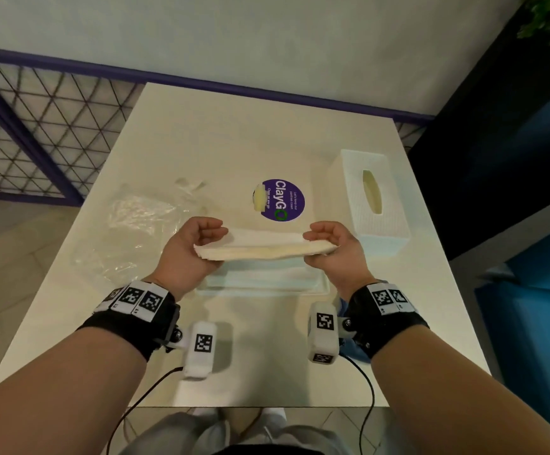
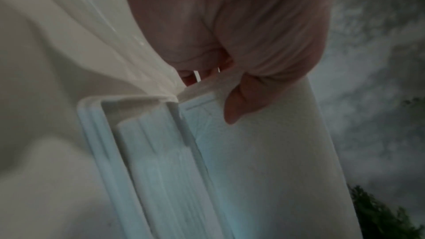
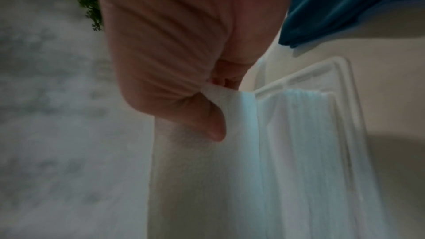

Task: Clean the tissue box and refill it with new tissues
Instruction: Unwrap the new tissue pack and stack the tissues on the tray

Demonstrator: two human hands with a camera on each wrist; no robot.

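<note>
A round purple sticker (image 1: 283, 200) is fixed to the white table (image 1: 175, 136); "ClayGO" is printed on it in large white letters with a green O, and smaller lines can be read as "Clean as you go" and "Let's keep our canteen clean", though the small print is only partly legible. To the right of the sticker the white tissue box cover (image 1: 371, 198) is stood on the table, its oval slot facing up; what lies inside cannot be told. Just nearer than the sticker a stack of tissues (image 1: 264, 246) is held in the air, gripped at one end by the left hand (image 1: 191, 249) and at the other by the right hand (image 1: 332, 244), thumbs over the top and fingers curled beneath. Directly below the held stack, still nearer than the sticker, a shallow white tray (image 1: 322, 285) is laid on the table, with folded tissues (image 1: 260, 274) in it. To the left of the sticker crumpled clear plastic wrap (image 1: 129, 224) is spread on the tabletop.
</note>
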